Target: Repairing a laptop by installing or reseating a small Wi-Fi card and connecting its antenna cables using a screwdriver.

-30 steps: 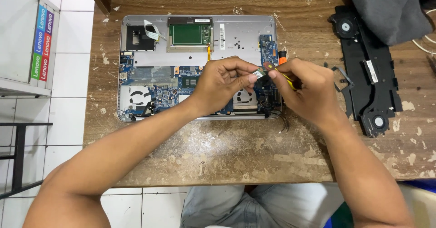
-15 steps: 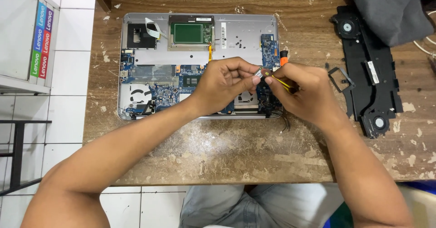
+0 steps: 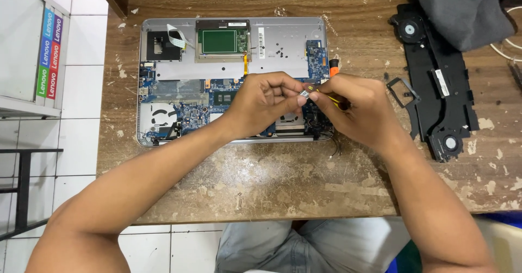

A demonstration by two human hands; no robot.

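Small metal part (image 3: pixel 305 94) pinched over the opened laptop (image 3: pixel 234 80), right of centre. Likely light, stiff, easily dropped; best gripped by its edges. Left hand (image 3: pixel 266 102) curled, fingertips closed on the part. Right hand (image 3: pixel 356 110) closed around a yellow-handled tool (image 3: pixel 329 100), tip meeting the part.

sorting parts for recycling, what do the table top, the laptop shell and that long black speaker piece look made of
Table top: looks like wood, brown grain showing, finish worn and flaking in pale patches.
Laptop shell: smooth matt silver, metal or painted plastic; the look leaves it open.
Long black speaker piece: likely moulded plastic, matt black with shaped ribs and round speaker openings.
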